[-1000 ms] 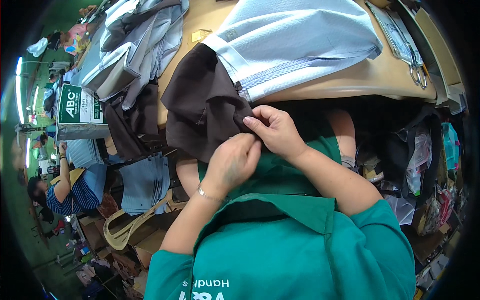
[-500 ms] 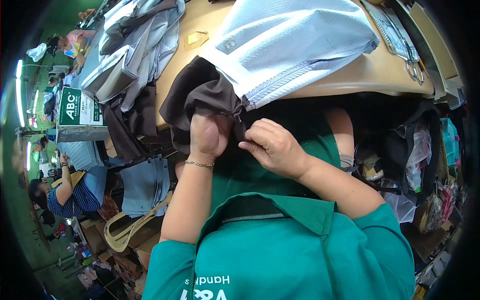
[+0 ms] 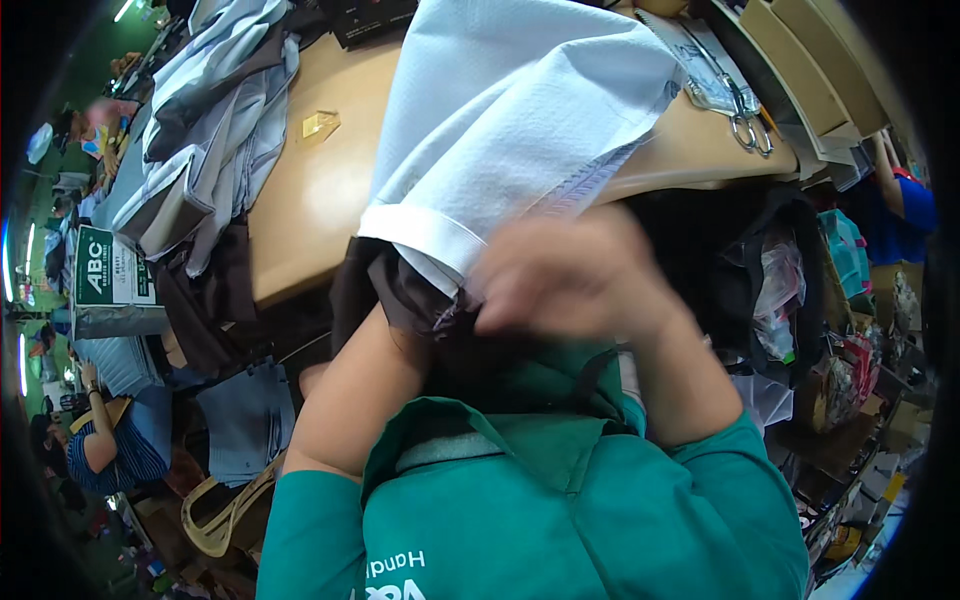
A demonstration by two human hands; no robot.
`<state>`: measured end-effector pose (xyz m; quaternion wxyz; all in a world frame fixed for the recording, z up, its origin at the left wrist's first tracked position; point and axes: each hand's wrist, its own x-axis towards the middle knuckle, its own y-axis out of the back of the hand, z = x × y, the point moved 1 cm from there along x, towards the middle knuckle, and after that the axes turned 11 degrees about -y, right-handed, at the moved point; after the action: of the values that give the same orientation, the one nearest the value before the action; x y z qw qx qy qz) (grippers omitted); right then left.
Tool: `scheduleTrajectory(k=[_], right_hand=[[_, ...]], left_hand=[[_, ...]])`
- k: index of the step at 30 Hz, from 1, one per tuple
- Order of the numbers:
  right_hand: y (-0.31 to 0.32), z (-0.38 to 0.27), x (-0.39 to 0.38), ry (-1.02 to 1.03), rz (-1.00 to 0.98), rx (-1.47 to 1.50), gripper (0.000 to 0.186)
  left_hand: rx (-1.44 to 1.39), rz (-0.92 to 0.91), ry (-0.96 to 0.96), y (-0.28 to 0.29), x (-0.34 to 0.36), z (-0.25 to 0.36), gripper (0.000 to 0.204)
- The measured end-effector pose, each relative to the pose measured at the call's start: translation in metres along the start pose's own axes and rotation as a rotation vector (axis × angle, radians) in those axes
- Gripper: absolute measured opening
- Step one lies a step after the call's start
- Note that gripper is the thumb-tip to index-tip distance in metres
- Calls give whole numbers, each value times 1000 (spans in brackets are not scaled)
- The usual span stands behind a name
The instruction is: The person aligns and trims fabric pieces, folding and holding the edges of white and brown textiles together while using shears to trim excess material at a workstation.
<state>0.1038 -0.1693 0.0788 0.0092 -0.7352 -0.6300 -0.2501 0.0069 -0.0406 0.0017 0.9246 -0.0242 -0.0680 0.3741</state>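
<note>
A pale blue-white sewn fabric piece [image 3: 510,120] spreads from the table towards me, with a folded white band at its near end. Joined to that end is dark brown cloth [image 3: 400,290], bunched and hanging at the table's edge. My left forearm [image 3: 365,395] runs up into the brown cloth, which covers the hand and its fingers. Beside the fabric's near right edge is my right hand [image 3: 565,275], smeared by motion. Its fingertips are close to the seam corner, but whether they touch or hold anything is unclear.
A pile of grey, white and brown fabric [image 3: 215,130] lies at the table's left. Scissors [image 3: 740,110] rest at the far right, near cardboard boxes [image 3: 800,60]. A small yellow packet [image 3: 320,125] is on the tabletop [image 3: 300,215]. Another person [image 3: 120,440] works at the left.
My left hand has gone deeper into the brown cloth, out of sight. The white band now shows at the fabric's near end. My right hand has lifted and blurs; the view has shifted right.
</note>
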Motion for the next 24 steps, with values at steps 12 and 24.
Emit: scheduleTrajectory(k=[12,24], right_hand=[[111,89,54,-475,930,-1217,36],[106,96,53,-470,939,-1229,37]], left_hand=[[126,28,-74,-3,-27,6,39],[518,-175,-229,8,-32,27,44]])
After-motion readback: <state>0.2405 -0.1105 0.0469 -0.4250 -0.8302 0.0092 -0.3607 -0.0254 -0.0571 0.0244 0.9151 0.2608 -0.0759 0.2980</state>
